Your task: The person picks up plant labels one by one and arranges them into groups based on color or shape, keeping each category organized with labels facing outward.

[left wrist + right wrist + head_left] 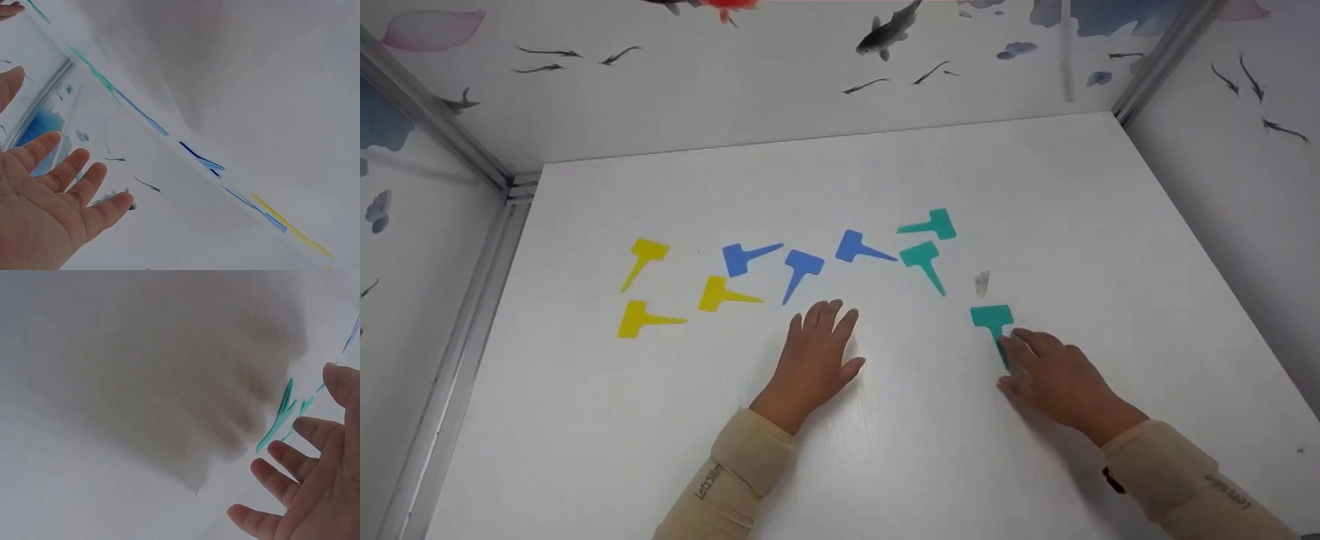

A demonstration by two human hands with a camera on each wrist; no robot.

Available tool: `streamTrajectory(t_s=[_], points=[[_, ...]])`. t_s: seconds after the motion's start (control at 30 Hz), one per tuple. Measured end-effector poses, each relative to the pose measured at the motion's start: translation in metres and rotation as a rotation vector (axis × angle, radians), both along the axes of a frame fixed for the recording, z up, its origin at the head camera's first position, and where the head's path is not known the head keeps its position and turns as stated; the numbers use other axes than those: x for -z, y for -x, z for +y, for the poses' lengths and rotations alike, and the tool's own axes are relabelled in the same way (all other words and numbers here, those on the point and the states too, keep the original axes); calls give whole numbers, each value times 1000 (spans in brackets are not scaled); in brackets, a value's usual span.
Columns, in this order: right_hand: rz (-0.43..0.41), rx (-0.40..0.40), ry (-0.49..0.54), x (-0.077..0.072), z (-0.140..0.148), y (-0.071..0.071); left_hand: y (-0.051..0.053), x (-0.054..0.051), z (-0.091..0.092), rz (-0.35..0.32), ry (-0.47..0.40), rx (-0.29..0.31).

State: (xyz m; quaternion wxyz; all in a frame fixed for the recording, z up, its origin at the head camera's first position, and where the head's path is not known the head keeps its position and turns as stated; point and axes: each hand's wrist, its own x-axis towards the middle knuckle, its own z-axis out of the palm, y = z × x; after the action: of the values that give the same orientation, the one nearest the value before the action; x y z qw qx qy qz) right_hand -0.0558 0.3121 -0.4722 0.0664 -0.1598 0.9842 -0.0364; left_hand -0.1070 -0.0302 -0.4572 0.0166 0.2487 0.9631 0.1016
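Nine-odd flat T-shaped plant labels are better told by colour: three are yellow, three blue and three teal, all lying flat. My right hand (1054, 379) is at the stem of the nearest teal plant label (992, 316); in the right wrist view its fingers (275, 481) are spread, with no pinch visible on the label (277, 423). My left hand (810, 367) hovers or rests over the table with fingers spread, below a blue plant label (804, 262). The left wrist view shows its palm (39, 216) holding nothing.
The white table (885, 457) has yellow labels (643, 321) at left, another blue label (851, 246) mid-table and a teal label (939, 223) farther back. A grey smudge (982, 283) marks the surface. Printed panels (780, 82) wall the back and sides.
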Motion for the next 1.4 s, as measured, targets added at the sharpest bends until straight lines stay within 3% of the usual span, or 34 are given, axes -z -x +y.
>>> streamTrajectory(t_s=[0.27, 0.7, 1.0, 1.4], points=[[-60, 41, -9, 8, -4, -8, 2, -2, 1, 10, 6, 1], [-60, 61, -27, 3, -13, -13, 11, -1, 5, 45, 52, 9], [-76, 87, -25, 6, -14, -12, 17, 1, 8, 17, 58, 9], [-60, 65, -43, 8, -15, -10, 35, -2, 20, -26, 72, 8]])
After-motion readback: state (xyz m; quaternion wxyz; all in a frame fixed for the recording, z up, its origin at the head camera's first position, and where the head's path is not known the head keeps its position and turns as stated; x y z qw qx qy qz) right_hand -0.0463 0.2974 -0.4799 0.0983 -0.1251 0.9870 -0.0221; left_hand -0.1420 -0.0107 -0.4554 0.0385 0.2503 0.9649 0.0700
